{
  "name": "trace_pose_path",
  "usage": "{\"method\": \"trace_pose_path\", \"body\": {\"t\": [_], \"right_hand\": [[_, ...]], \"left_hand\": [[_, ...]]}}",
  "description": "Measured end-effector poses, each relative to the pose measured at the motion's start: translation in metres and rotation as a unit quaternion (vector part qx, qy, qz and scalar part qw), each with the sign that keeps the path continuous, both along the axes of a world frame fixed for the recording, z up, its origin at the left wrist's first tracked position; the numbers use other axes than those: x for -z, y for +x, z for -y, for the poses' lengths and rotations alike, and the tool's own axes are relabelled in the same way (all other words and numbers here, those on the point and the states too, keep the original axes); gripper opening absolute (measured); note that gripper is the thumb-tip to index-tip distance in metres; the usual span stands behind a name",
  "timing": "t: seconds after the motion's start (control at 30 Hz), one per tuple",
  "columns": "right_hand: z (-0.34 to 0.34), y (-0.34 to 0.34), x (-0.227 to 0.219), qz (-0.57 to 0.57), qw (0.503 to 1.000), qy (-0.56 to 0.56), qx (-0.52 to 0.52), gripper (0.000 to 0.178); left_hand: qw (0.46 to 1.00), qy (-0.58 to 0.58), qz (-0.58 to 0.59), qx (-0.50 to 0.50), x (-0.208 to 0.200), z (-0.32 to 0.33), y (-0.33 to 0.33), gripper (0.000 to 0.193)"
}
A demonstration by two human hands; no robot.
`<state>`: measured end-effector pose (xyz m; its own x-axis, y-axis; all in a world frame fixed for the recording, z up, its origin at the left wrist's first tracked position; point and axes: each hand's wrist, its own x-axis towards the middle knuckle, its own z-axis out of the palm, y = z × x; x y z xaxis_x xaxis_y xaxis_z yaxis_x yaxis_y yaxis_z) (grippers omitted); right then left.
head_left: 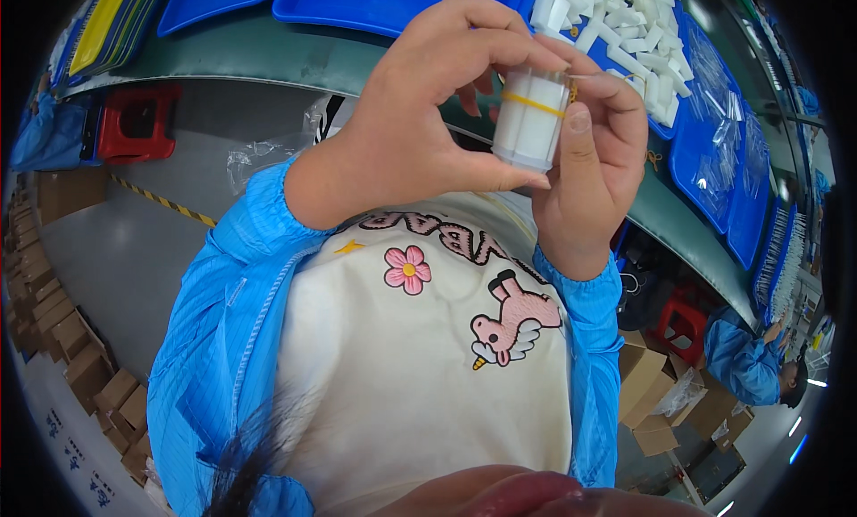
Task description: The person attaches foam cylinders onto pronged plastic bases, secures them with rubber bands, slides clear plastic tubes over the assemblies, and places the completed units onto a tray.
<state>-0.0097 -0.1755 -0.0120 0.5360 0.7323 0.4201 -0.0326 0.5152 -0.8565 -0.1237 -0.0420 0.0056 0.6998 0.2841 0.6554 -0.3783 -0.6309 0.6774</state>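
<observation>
Both my hands are raised over the near edge of the table, closed around a small bundle (527,135) of white material in clear plastic. A yellow rubber band (534,104) circles its upper part, and a twist of the band shows beside my right fingers. My left hand (428,102) grips the bundle between the thumb at its lower end and the fingers at its top. My right hand (598,151) holds its right side, thumb against the plastic. Fingers hide part of the bundle. Behind it lies a heap of white blocks (638,48) on a blue tray.
Blue trays (357,8) lie along the green table (232,57); one at the right (705,173) holds clear plastic pieces. A red stool (138,124) and cardboard boxes (67,191) stand at left. Another person in blue (745,356) sits at far right, near open cartons (647,383).
</observation>
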Motion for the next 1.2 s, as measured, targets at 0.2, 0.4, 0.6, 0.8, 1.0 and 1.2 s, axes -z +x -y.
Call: {"method": "trace_pose_path", "body": {"t": [0.2, 0.4, 0.6, 0.8, 1.0, 1.2], "right_hand": [[-0.002, 0.002, -0.006, -0.127, 0.992, 0.018, 0.004, 0.025], [-0.003, 0.003, 0.003, -0.147, 0.989, 0.03, -0.006, 0.026], [-0.004, 0.001, 0.001, -0.166, 0.986, 0.024, -0.021, 0.028], [0.001, 0.002, 0.001, -0.227, 0.973, 0.013, -0.05, 0.036], [0.006, 0.001, -0.003, -0.185, 0.98, -0.045, -0.065, 0.051], [0.005, 0.0, -0.009, -0.194, 0.979, -0.016, -0.054, 0.058]], "left_hand": [[1.0, -0.016, -0.012, -0.014, 0.005, 0.006, 0.007, 0.067], [1.0, -0.017, -0.003, -0.008, 0.006, 0.009, 0.009, 0.067], [0.999, 0.035, 0.039, -0.005, 0.002, 0.003, 0.012, 0.068], [0.994, 0.105, 0.009, -0.009, -0.009, -0.005, 0.016, 0.063], [0.987, 0.155, 0.035, -0.029, -0.006, -0.006, 0.018, 0.066], [0.997, 0.04, 0.022, -0.057, 0.003, 0.003, 0.01, 0.077]]}}
